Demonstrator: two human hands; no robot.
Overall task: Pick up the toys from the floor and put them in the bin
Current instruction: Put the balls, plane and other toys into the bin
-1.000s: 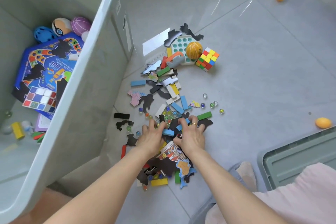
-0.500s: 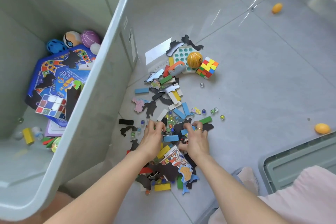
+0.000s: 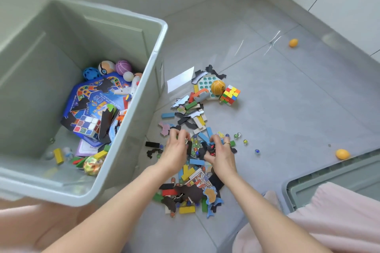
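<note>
A heap of small toys (image 3: 191, 172) lies on the grey floor: coloured blocks, dark puzzle pieces and marbles. My left hand (image 3: 176, 151) and my right hand (image 3: 221, 155) are side by side over the heap's middle, fingers curled around handfuls of blocks, puzzle pieces and marbles. The grey-green bin (image 3: 127, 129) stands at the left, holding a blue game board (image 3: 92, 100), balls and blocks. Further back on the floor sit a colour cube (image 3: 229, 95), an orange ball (image 3: 218, 87) and a teal bubble board (image 3: 205, 84).
Two orange egg-shaped toys lie apart, one at the far right (image 3: 293, 42) and one near the bin lid (image 3: 342, 154). The grey-green bin lid (image 3: 329, 174) lies at the lower right beside my pink-clad knee. White cabinets line the far right.
My view has tilted up, showing more of the bin. Both hands have curled tighter into the heap and lifted slightly, gathering pieces between them.
</note>
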